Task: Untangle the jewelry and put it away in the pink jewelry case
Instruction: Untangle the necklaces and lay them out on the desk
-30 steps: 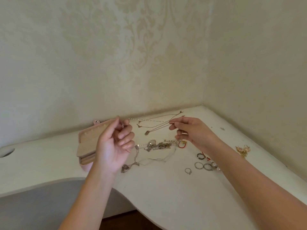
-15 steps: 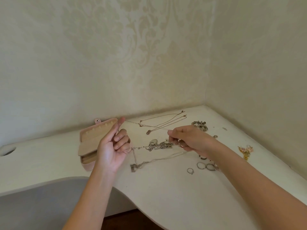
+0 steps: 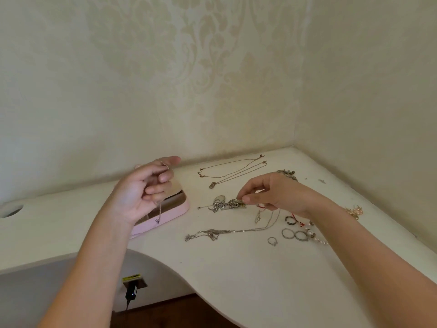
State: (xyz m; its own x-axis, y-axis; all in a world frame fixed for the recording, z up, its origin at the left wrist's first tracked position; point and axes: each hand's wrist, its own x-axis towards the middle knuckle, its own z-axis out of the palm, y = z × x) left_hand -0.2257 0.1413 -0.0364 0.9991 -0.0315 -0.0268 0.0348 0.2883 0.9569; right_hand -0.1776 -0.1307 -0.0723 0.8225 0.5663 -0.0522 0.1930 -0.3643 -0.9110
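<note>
Jewelry case [image 3: 165, 217] lies left of the chains [image 3: 228, 204]; rings [image 3: 294, 234] right

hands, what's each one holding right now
Left hand: holds a thin chain that dangles in front of the pink case.
Right hand: pinches the tangled silver chains on the desk.

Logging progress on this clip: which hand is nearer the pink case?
Left. The left hand hovers over the case, a thin chain dangling from it; the right hand is off to its right, fingers on the silver tangle.
</note>
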